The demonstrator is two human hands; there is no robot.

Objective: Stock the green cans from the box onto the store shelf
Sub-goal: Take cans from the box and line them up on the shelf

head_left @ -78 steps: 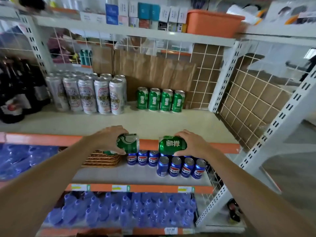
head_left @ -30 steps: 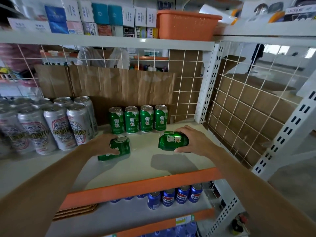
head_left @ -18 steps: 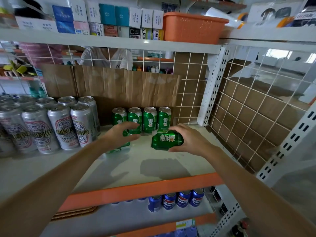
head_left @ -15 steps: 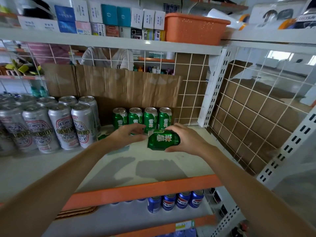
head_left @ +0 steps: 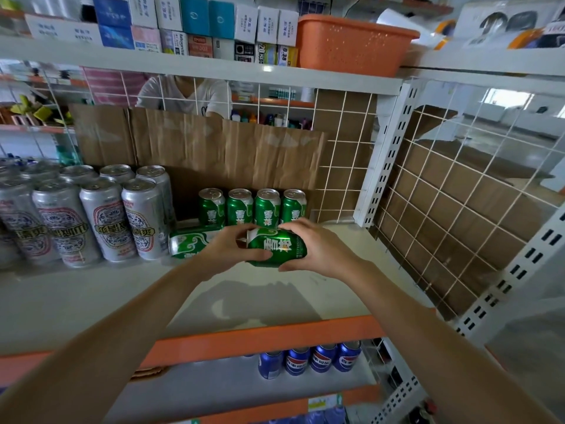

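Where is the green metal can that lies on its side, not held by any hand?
In the head view the lying green can rests on the white shelf, left of centre, between the tall silver cans and the left hand.

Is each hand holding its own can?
No, the left hand and right hand both grip one can; another can lies on the shelf.

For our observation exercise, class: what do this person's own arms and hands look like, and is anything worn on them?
Nothing worn shows. The left hand and right hand are bare: no gloves, rings or watch visible. The left forearm and right forearm are sleeveless to the frame edge.
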